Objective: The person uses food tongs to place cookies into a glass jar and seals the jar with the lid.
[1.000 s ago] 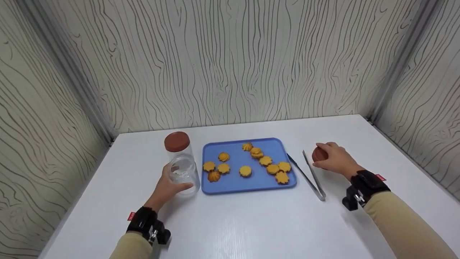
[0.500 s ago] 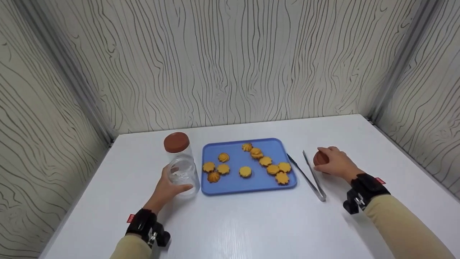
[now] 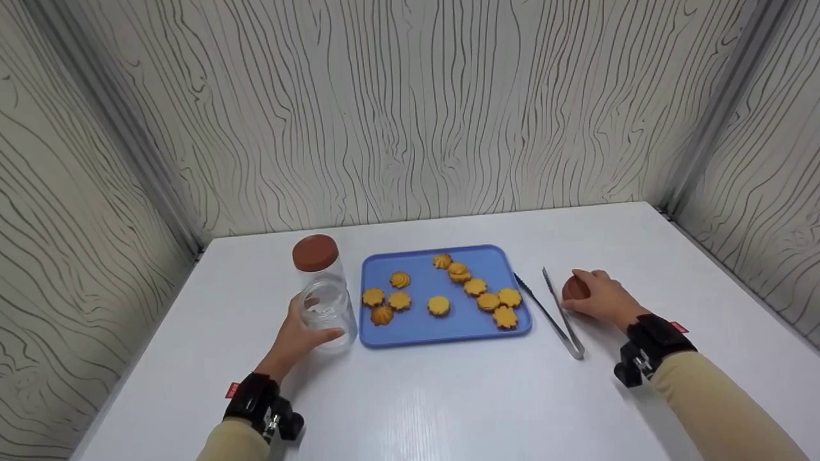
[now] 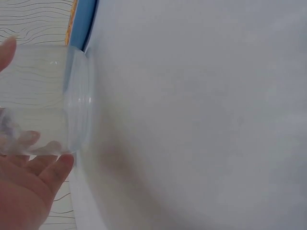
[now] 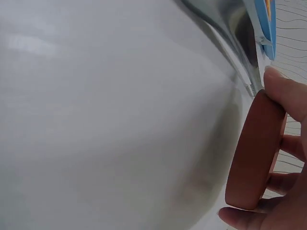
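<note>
Brown lid (image 3: 574,289) in your right hand (image 3: 599,298), fingers curled round its rim, and it sits on or just above the bench (image 3: 448,397), right of the 1 pair of metal tongs (image 3: 552,312). The right wrist view shows the lid on edge between thumb and fingertips (image 5: 288,96). Your left hand (image 3: 301,333) wraps the open clear jar (image 3: 328,312), thumb on the near side, the jar standing upright against the left edge of the blue tray (image 3: 442,330). Count it up: 2 jars, the second jar (image 3: 316,258) capped in brown just behind the first; 2 brown lids; 1 tray; 10 yellow cookies (image 3: 438,305) spread on it, 2 of them stacked near the back. White glossy bench, wood-grain patterned walls (image 3: 410,115) closing in on 3 sides. Both grips closed on their things, well apart, tray between them.
</note>
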A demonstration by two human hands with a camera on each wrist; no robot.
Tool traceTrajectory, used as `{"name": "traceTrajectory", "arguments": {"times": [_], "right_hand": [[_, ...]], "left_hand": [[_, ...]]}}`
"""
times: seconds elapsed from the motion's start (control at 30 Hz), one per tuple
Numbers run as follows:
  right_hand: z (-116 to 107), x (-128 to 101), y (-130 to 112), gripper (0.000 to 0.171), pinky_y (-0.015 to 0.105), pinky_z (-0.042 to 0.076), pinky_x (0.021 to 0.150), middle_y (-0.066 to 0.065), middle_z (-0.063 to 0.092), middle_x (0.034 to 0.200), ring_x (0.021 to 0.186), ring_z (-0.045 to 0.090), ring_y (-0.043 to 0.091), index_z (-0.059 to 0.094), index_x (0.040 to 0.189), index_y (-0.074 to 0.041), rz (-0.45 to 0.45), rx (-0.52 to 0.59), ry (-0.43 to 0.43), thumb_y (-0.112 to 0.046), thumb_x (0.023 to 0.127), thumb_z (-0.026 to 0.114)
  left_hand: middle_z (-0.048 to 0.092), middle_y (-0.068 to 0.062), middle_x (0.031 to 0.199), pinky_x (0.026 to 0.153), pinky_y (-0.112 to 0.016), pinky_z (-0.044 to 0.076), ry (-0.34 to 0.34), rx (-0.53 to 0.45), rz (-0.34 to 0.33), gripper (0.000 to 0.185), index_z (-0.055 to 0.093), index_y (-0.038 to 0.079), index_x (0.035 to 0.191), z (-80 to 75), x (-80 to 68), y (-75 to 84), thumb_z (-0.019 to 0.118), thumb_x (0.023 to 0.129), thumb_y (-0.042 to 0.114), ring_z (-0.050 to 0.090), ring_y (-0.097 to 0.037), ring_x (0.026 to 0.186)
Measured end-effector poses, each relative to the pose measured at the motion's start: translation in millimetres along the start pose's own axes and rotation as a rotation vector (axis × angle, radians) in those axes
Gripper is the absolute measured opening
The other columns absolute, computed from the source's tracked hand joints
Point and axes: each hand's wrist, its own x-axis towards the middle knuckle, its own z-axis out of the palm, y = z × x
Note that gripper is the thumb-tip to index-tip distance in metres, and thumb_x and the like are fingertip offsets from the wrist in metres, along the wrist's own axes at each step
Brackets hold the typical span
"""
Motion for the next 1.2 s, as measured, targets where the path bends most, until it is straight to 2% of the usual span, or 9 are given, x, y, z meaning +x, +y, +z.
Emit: {"name": "traceTrajectory", "arguments": {"times": [0.4, 0.6, 0.9, 1.03, 1.2], "right_hand": [[0.9, -4.8, -2.3, 0.085, 0.058, 0.044, 0.084, 0.042, 0.039, 0.122, 0.100, 0.049, 0.049, 0.030, 0.142, 0.015, 0.023, -0.025, -0.020, -0.042, 0.090, 0.066], [4.0, -6.3, 1.2, 0.083, 0.063, 0.041, 0.089, 0.045, 0.036, 0.127, 0.110, 0.042, 0.056, 0.030, 0.142, 0.015, 0.009, -0.079, -0.010, -0.046, 0.094, 0.059], [7.5, -7.4, 2.3, 0.084, 0.069, 0.032, 0.096, 0.048, 0.023, 0.138, 0.123, 0.027, 0.063, 0.028, 0.143, 0.014, 0.008, -0.073, -0.017, -0.048, 0.095, 0.056], [8.2, -6.4, 1.4, 0.080, 0.071, 0.031, 0.096, 0.046, 0.024, 0.140, 0.123, 0.027, 0.063, 0.034, 0.140, 0.014, -0.007, -0.082, 0.027, -0.047, 0.094, 0.058], [8.1, -6.6, -4.2, 0.072, 0.069, 0.036, 0.090, 0.044, 0.029, 0.136, 0.118, 0.033, 0.062, 0.044, 0.132, 0.014, -0.024, -0.108, 0.089, -0.045, 0.093, 0.060]], "left_hand": [[0.040, -0.023, 0.142, 0.109, -0.053, 0.028, 0.009, -0.008, 0.021, 0.100, 0.020, -0.002, 0.146, -1.0, -1.5, 2.6, 0.086, 0.073, 0.015, 0.036, -0.036, 0.131], [0.040, -0.023, 0.142, 0.109, -0.054, 0.027, 0.000, -0.010, 0.019, 0.101, 0.020, -0.002, 0.147, -1.5, -0.8, 4.7, 0.086, 0.073, 0.016, 0.035, -0.036, 0.132], [0.040, -0.024, 0.142, 0.109, -0.054, 0.027, -0.007, -0.029, 0.027, 0.101, 0.020, -0.003, 0.146, -0.7, 0.1, 3.7, 0.086, 0.072, 0.015, 0.035, -0.037, 0.132], [0.040, -0.024, 0.141, 0.109, -0.053, 0.027, -0.006, -0.030, 0.040, 0.100, 0.021, -0.004, 0.146, 0.2, 0.1, 1.9, 0.086, 0.072, 0.014, 0.036, -0.037, 0.131], [0.040, -0.023, 0.142, 0.109, -0.053, 0.027, -0.008, -0.021, 0.030, 0.100, 0.020, -0.003, 0.146, 0.4, -0.1, -0.2, 0.086, 0.073, 0.015, 0.035, -0.036, 0.132]]}}
